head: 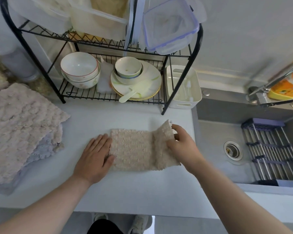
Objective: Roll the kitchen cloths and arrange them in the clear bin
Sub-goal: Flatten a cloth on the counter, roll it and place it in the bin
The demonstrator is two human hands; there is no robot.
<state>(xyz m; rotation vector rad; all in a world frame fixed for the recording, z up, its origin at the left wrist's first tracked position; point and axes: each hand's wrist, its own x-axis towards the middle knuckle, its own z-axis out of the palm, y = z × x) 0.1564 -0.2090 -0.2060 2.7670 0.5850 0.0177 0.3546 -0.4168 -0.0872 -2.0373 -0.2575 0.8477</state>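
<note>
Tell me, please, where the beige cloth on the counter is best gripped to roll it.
Probably by its right short edge, coming from the right: that end of the beige cloth is lifted off the counter and pinched by the right hand, while the left hand lies flat on the left end, pinning it.
</note>
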